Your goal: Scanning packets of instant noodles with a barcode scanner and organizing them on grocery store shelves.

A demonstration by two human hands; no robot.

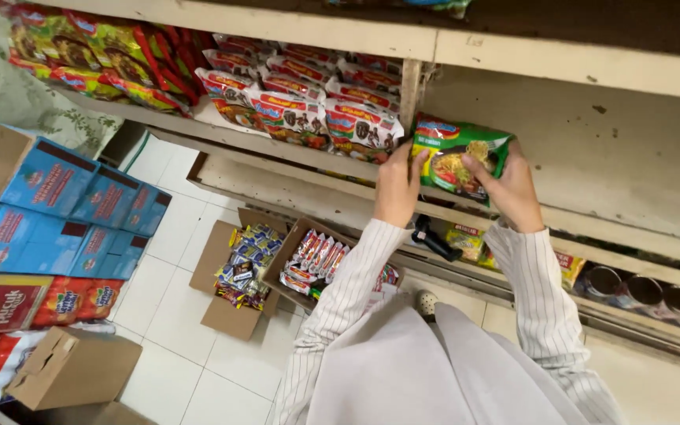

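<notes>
- Both hands grip one green noodle packet (456,161), the left hand (397,185) closed on its left edge, the right hand (508,187) on its right.
- The packet stands at the front edge of the shelf (592,228), just right of the red-and-white packets (308,110).
- Step in hand seems to be setting it on the shelf; that calls for pushing it back, upright.

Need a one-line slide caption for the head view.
Both hands, left hand and right hand, hold a green noodle packet at a worn wooden shelf.
</notes>
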